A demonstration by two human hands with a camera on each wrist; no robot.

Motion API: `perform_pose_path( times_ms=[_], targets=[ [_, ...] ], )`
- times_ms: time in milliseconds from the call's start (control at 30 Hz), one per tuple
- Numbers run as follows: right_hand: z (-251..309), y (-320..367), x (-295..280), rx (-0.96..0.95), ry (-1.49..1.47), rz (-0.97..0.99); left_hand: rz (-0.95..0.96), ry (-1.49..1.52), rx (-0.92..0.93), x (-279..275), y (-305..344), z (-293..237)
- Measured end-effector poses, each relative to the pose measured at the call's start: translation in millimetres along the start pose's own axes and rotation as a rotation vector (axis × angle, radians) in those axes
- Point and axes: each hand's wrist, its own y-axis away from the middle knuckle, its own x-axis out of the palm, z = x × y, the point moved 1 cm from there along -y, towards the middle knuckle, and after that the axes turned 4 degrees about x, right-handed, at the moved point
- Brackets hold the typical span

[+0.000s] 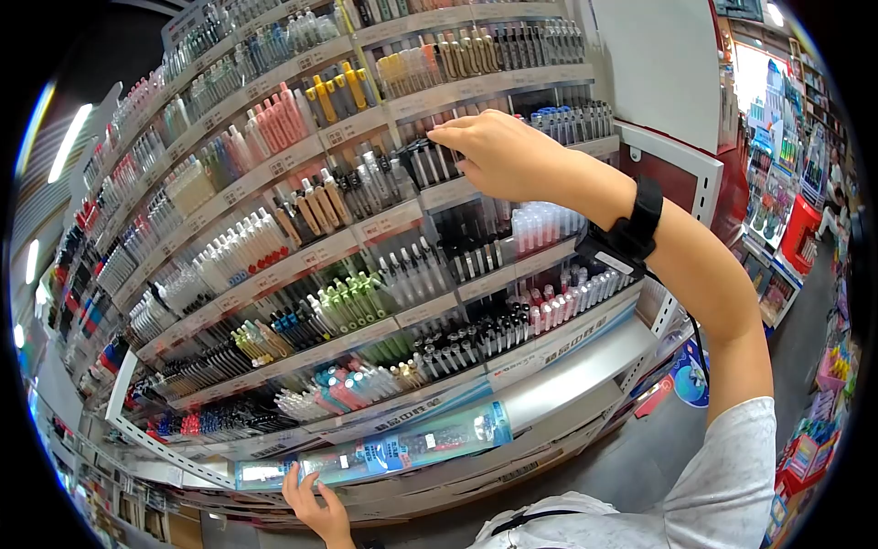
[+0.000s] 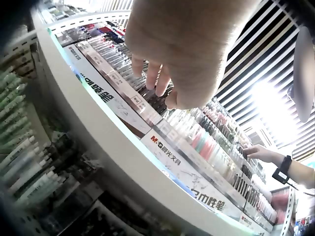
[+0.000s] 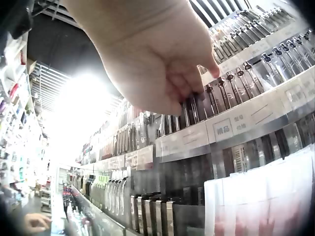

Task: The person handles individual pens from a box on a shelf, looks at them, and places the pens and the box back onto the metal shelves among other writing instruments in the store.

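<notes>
Head view: a curved display rack (image 1: 585,371) holds tiers of pens. The right hand (image 1: 508,156) reaches into its upper half, toward the right edge, fingers together and bent over a row of dark pens (image 1: 439,166). The left hand (image 1: 315,509), fingers apart, is by the rack's bottom front edge, near the left end of a clear blue strip (image 1: 393,455).

Left wrist view: the left hand's fingers bend loosely, with nothing visible in them.

Right wrist view: the right hand's curled fingertips meet the pen tops behind a label strip (image 3: 246,120); whether they pinch one, I cannot tell. The step appears to be picking out a pen; next probably calls for a firm pinch and a straight upward lift.
</notes>
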Motion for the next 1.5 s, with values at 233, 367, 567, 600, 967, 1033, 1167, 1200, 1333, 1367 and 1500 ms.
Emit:
perform_pose_path(
  times_ms=[233,367,567,600,967,1033,1167,1200,1333,1367,1500],
  targets=[
    [4,-4,11,-0.171,-0.023,-0.278,-0.019,0.012,-0.003,-3,6,1],
    [19,-14,21,-0.247,0.093,-0.29,-0.022,0.01,-0.031,-4,8,2],
    [29,-16,21,-0.1,0.103,-0.186,-0.012,0.015,-0.07,-5,18,9],
    [31,-14,17,-0.042,0.11,-0.101,0.002,0.009,-0.091,-5,19,10],
    [22,-10,33,-0.092,0.125,-0.328,0.034,0.025,-0.118,-3,18,5],
    [29,-11,28,-0.087,0.13,-0.318,0.034,0.028,-0.122,-3,17,5],
    [34,-23,27,-0.131,-0.001,-0.416,0.014,0.026,-0.107,-2,20,8],
    [36,-26,28,-0.217,-0.037,-0.546,0.002,0.045,-0.097,-3,20,8],
    [42,-33,30,-0.223,-0.064,-0.506,0.007,0.048,-0.1,-2,25,12],
    [43,-33,29,-0.182,-0.074,-0.444,0.001,0.037,-0.106,-2,26,12],
    [44,-29,35,-0.162,-0.077,-0.435,-0.006,0.044,-0.146,-3,29,13]
  ],
)
